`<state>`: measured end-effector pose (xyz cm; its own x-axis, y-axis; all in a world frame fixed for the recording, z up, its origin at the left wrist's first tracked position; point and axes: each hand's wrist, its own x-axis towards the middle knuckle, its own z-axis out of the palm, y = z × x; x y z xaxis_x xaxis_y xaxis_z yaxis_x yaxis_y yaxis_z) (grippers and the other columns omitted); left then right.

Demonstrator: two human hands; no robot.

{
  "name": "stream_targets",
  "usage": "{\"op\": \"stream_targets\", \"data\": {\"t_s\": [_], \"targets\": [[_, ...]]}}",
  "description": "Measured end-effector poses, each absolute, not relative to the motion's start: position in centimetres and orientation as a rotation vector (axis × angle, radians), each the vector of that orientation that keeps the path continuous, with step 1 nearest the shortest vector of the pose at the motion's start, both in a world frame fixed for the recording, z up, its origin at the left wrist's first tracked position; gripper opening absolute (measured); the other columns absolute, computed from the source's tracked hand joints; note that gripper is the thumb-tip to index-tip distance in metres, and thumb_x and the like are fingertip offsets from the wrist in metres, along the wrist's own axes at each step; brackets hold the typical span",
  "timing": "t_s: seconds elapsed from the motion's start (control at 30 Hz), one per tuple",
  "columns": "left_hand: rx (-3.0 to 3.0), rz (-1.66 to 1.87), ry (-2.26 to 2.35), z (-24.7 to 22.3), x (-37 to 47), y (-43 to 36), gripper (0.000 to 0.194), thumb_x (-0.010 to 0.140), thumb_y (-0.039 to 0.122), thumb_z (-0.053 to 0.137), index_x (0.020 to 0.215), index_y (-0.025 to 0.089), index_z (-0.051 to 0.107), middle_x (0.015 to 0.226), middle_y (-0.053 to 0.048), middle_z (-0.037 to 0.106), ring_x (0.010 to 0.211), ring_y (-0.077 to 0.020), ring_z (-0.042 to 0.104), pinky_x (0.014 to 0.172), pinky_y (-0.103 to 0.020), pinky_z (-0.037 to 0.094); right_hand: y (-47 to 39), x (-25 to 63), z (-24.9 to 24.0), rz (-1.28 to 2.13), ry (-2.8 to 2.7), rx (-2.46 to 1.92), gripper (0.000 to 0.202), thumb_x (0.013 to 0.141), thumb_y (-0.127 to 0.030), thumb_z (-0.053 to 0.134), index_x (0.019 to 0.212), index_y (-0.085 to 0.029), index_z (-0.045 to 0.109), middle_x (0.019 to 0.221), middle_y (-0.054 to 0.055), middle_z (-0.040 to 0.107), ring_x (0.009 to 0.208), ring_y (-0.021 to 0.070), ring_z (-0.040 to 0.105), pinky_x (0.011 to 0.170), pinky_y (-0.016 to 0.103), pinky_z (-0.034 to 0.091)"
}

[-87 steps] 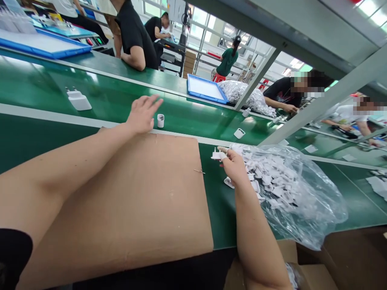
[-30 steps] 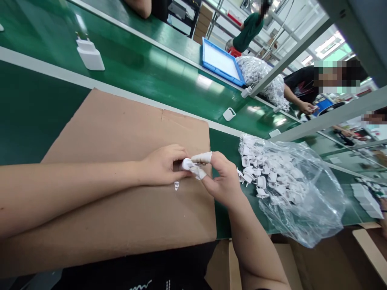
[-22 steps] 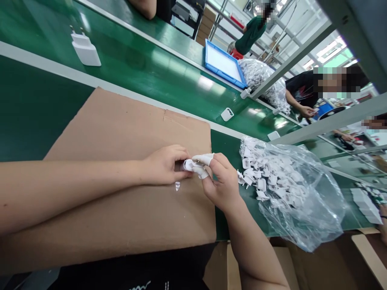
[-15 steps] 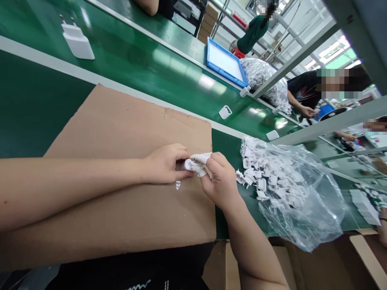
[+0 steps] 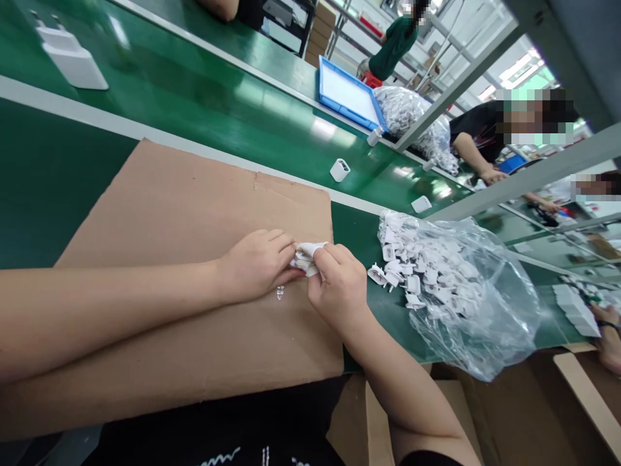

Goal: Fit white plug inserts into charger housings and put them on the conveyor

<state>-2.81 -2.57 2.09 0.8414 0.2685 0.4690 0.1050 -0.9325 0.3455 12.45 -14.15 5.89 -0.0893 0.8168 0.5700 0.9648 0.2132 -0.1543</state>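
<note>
Over cardboard (image 5: 208,200), left hand (image 5: 258,264) and right hand (image 5: 338,281), nearly closed, are pinching a white piece (image 5: 297,261). Uneven pressing would be risking slippage.

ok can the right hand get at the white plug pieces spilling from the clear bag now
Likely yes: the right hand is close beside the white plug pieces, and nothing seems to stand between. Its fingers are busy at the left hand, though.

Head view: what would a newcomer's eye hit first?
Probably the left hand and right hand, meeting over the cardboard near its right edge. Then the clear bag with white plug parts spilling out, right of both hands. Upper left, a white two-pin charger lies on the green surface.
</note>
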Motion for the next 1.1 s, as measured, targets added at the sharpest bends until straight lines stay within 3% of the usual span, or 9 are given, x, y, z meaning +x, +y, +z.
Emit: {"op": "stream_targets", "data": {"t_s": [0.27, 0.57, 0.63, 0.73, 0.83, 0.97, 1.1], "targets": [[3.050, 0.876, 0.287, 2.4, -3.1, -2.8, 0.044, 0.103, 0.046, 0.045, 0.084, 0.014, 0.068, 0.076, -0.013, 0.062, 0.070, -0.0257, 0.056, 0.056, -0.038, 0.034, -14.0, 12.2, 5.0, -0.188, -1.741, -1.777, 0.017, 0.077, -0.010, 0.053, 0.083, -0.023, 0.063, 0.074, 0.002, 0.062, 0.072, 0.0172, 0.057, 0.063, 0.027, 0.042], [2.854, 0.923, 0.305, 1.4, -2.8, -2.7, 0.042, 0.104, 0.048, 0.044, 0.094, 0.012, 0.063, 0.084, -0.009, 0.065, 0.074, -0.0215, 0.062, 0.064, -0.033, 0.045, -13.8, 13.1, 4.4, 0.153, -1.593, -1.664, 0.016, 0.080, -0.018, 0.062, 0.092, -0.023, 0.071, 0.088, 0.003, 0.073, 0.078, 0.0165, 0.065, 0.072, 0.028, 0.052], [2.780, 0.870, 0.294, 1.4, -2.9, -2.7, 0.038, 0.102, 0.047, 0.050, 0.102, 0.012, 0.063, 0.091, -0.010, 0.067, 0.080, -0.0230, 0.064, 0.068, -0.034, 0.048, -13.4, 13.6, 4.5, 0.372, -1.521, -1.614, 0.021, 0.079, -0.021, 0.066, 0.099, -0.023, 0.072, 0.094, 0.003, 0.074, 0.081, 0.0166, 0.067, 0.076, 0.029, 0.055], [2.665, 0.795, 0.277, 1.6, -3.2, -3.0, 0.033, 0.098, 0.041, 0.055, 0.114, 0.013, 0.063, 0.100, -0.012, 0.068, 0.090, -0.0249, 0.065, 0.078, -0.036, 0.051, -13.5, 15.5, 5.5, 0.681, -1.404, -1.576, 0.046, 0.078, -0.033, 0.073, 0.122, -0.024, 0.068, 0.108, 0.006, 0.074, 0.084, 0.0173, 0.067, 0.075, 0.032, 0.056], [2.444, 0.647, 0.348, 2.2, -3.2, -2.7, 0.027, 0.095, 0.042, 0.059, 0.103, 0.017, 0.067, 0.090, -0.006, 0.067, 0.079, -0.0206, 0.064, 0.070, -0.032, 0.050, -14.8, 18.7, 7.6, 0.633, -1.456, -1.735, 0.049, 0.077, -0.041, 0.075, 0.123, -0.024, 0.067, 0.121, 0.008, 0.070, 0.092, 0.0199, 0.066, 0.073, 0.032, 0.055], [2.151, 0.600, 0.722, 3.9, -2.1, 1.2, 0.035, 0.082, 0.052, 0.069, 0.093, 0.019, 0.069, 0.087, -0.004, 0.069, 0.075, -0.0199, 0.064, 0.068, -0.031, 0.051, -17.1, 22.8, 10.0, 0.237, -1.491, -2.487, 0.030, 0.071, -0.018, 0.073, 0.100, -0.024, 0.074, 0.108, 0.006, 0.073, 0.092, 0.0236, 0.066, 0.071, 0.033, 0.047], [2.141, 0.716, 1.126, 5.8, -0.5, 9.0, 0.035, 0.077, 0.047, 0.072, 0.096, 0.017, 0.069, 0.092, -0.009, 0.070, 0.086, -0.0284, 0.065, 0.079, -0.039, 0.050, -17.2, 24.2, 10.3, 0.365, -1.387, -2.917, 0.036, 0.062, -0.001, 0.063, 0.086, -0.025, 0.074, 0.094, 0.003, 0.076, 0.076, 0.0205, 0.068, 0.062, 0.030, 0.039]]}}
